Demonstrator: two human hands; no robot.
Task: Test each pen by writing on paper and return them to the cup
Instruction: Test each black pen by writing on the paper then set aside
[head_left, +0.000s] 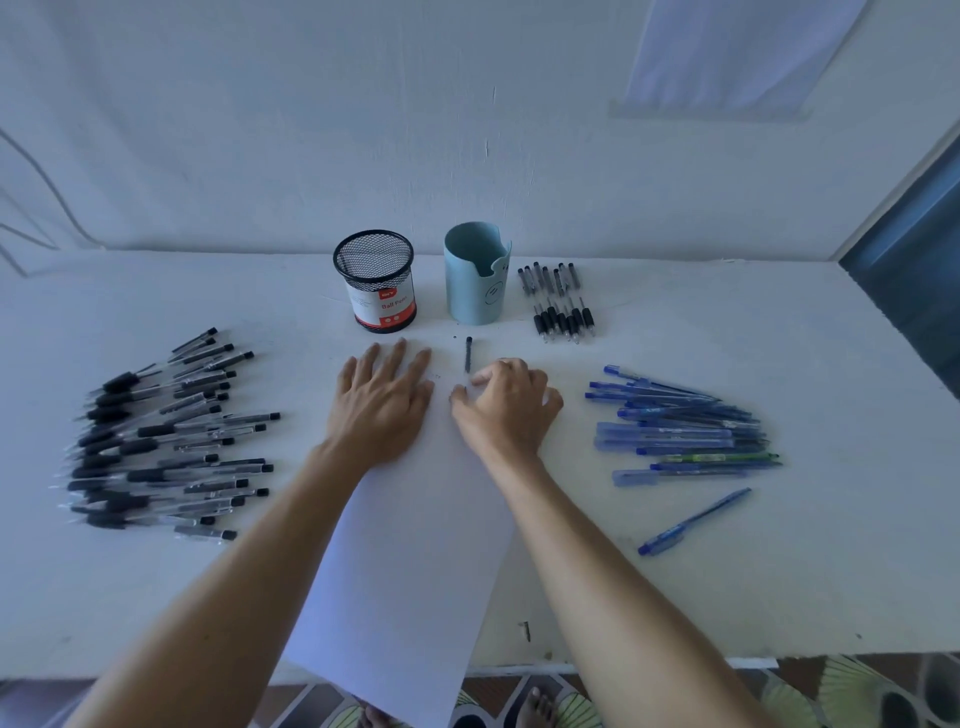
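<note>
A white sheet of paper (415, 545) lies in the middle of the table and overhangs its near edge. My left hand (382, 402) rests flat on the sheet's far left part, fingers spread, holding nothing. My right hand (506, 405) is curled at the sheet's far right corner, thumb and forefinger close together; whether they pinch the paper is unclear. A short black pen (468, 354) lies just beyond those fingertips. Behind stand a black mesh cup (375, 283) and a light blue cup (475, 275), both showing no pens.
Many black pens (161, 441) are heaped at the left, blue pens (680, 426) at the right, and one blue pen (693, 522) lies apart nearer me. A row of black-grip pens (558, 301) sits right of the blue cup. The wall is close behind.
</note>
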